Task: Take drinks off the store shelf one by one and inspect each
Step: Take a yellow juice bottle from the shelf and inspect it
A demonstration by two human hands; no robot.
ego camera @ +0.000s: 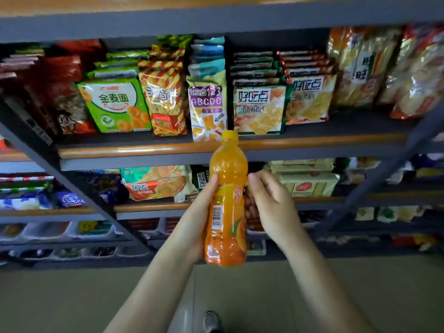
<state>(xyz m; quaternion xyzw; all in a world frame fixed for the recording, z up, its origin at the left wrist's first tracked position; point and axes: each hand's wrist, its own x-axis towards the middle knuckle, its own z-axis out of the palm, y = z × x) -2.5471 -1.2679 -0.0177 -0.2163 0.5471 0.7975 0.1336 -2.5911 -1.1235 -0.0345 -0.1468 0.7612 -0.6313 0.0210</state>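
Setting: store aisle, dark metal shelf (153, 152) with an orange front rail, stocked with snack bags; pale floor below.
Bottle: orange drink bottle (227, 200) with a yellow cap (230, 136), held upright in mid-air in front of the shelf, between the two hands; its barcode label faces the camera.
Left hand: left hand (200, 212) wraps the bottle's lower half from the left, thumb lying up along the label, fingers curled round behind it.
Right hand: right hand (271, 205) sits just right of the bottle at label height, fingers loosely curled; the fingertips (252, 180) are at the bottle's side, and whether they touch it I cannot tell.
Above the hands: green snack bag (115, 106), striped bag of stick snacks (165, 102), purple-labelled letter biscuits (206, 111) right behind the cap, cracker packs (259, 109) beyond the right hand.
Behind the hands: more cracker packs on the lower tier (156, 183).
Below the arms: tip of a dark shoe (211, 320) on the floor.
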